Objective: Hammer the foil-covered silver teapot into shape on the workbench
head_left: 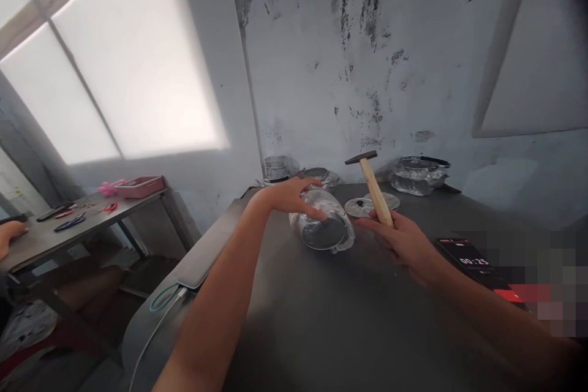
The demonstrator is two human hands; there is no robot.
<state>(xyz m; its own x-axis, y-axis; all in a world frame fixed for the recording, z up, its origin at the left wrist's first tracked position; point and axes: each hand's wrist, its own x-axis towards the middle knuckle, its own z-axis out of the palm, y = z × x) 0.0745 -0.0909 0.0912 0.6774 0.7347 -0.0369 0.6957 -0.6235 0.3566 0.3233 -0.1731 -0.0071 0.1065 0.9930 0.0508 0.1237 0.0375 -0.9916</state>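
On the grey table, a metal pot (325,233) in crinkled clear plastic lies tilted, its round flat face towards me. My left hand (294,197) grips it from the upper left, thumb and fingers spread around it; some fingertips are hidden. To the right, my right hand (402,239) is closed around the lower wooden handle of a hammer (377,193). The hammer is raised upright, with its dark metal head at the top, apart from the pot. Behind the hammer lie round glass lids (356,207).
Another plastic-wrapped pot (413,176) and a perforated metal steamer (275,166) stand by the wall. A closed laptop (206,257) with a cable lies left; a phone (478,263) lies right. Another person's hand (11,233) rests at a side table with pliers and a pink tray (142,187).
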